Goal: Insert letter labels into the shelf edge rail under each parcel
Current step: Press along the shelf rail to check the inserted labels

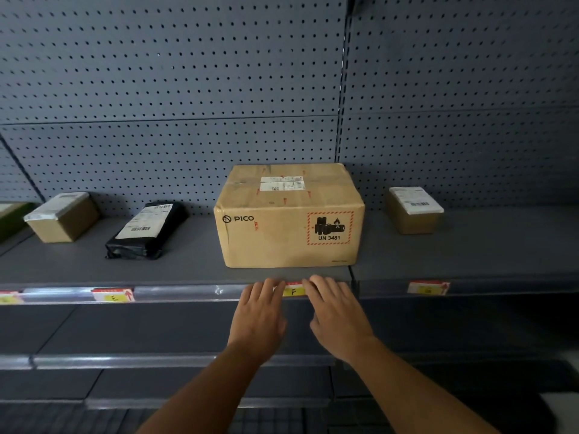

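I see a tan cardboard box [289,214] with a red-hatched hazard mark, and a black mailer bag [147,231] bearing a white slip. Along the grey shelf's [188,267] front edge, the labels [112,295] show yellow under red, against a dotted grey pegboard [172,73].

F label [293,291] ends behind fingertips [268,281]

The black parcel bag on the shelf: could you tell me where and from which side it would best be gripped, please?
Probably by its near short end, coming from the front of the shelf. The black parcel bag lies flat, lengthwise front to back, with that end closest to the shelf edge rail. The small box on its left and PICO box on its right stand apart, so both long sides are also free.
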